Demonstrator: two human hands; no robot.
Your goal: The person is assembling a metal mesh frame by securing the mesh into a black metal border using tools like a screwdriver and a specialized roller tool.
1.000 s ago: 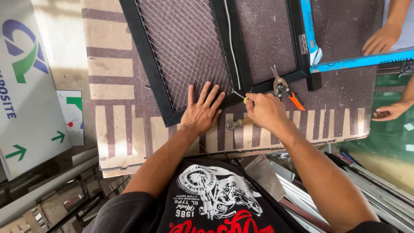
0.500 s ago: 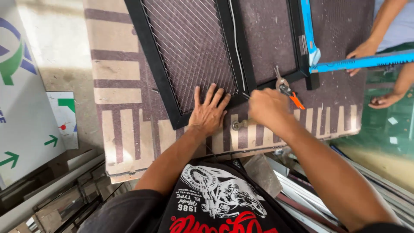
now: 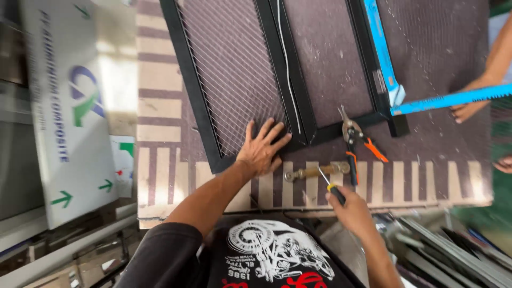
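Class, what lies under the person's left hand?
The left hand presses flat on the black frame and its wire mesh. The frame's corner beneath the palm is covered.

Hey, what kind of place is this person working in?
Probably a small workshop making window or door screens. A black mesh frame lies on a carpeted worktable, with orange-handled snips beside it and metal profiles stacked nearby.

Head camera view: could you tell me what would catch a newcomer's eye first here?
A black mesh frame fills the table's upper half, the left hand spread flat on its lower corner. The right hand holds a screwdriver near the front edge, beside orange-handled snips. A bright blue bar crosses at right.
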